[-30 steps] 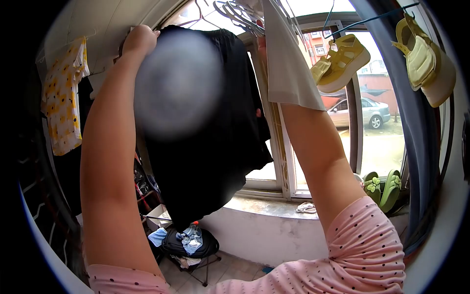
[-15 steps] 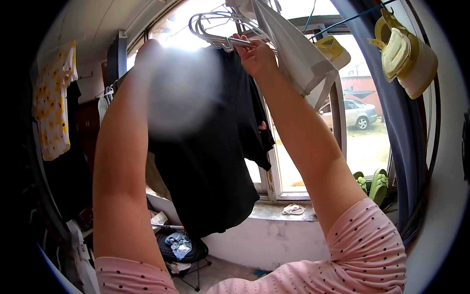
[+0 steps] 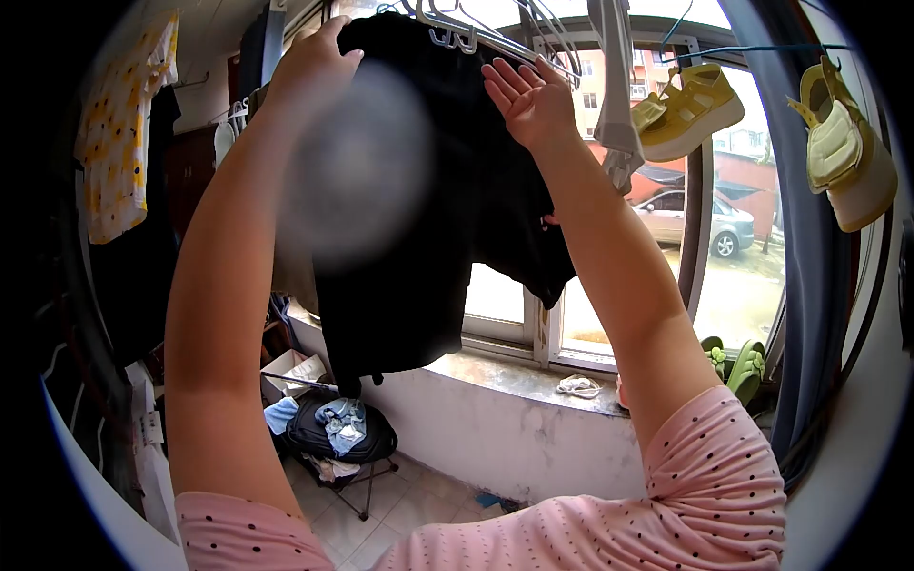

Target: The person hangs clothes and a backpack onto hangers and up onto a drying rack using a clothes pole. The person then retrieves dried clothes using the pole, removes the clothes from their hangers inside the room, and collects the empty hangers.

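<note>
A black garment (image 3: 409, 285) hangs in front of the window, partly covered by a round blur. My left hand (image 3: 319, 62) is raised at its upper left edge, thumb and fingers apart, with no cloth visibly between them. Below the metal hangers (image 3: 476, 33) my right hand (image 3: 528, 95) is raised with its palm showing and fingers spread, holding nothing, beside the garment's upper right side. A light grey cloth (image 3: 614, 86) hangs just right of that hand.
Yellow shoes (image 3: 690, 112) hang at the upper right. Green slippers (image 3: 747, 369) and a white item (image 3: 579, 385) are by the window. A stool with a black bag (image 3: 309, 430) stands below. A yellow-patterned garment (image 3: 119, 143) hangs at left.
My right hand has let go of the hangers and opened below them. The grey cloth now hangs narrower, farther right. The view has shifted, and the black garment appears higher.
</note>
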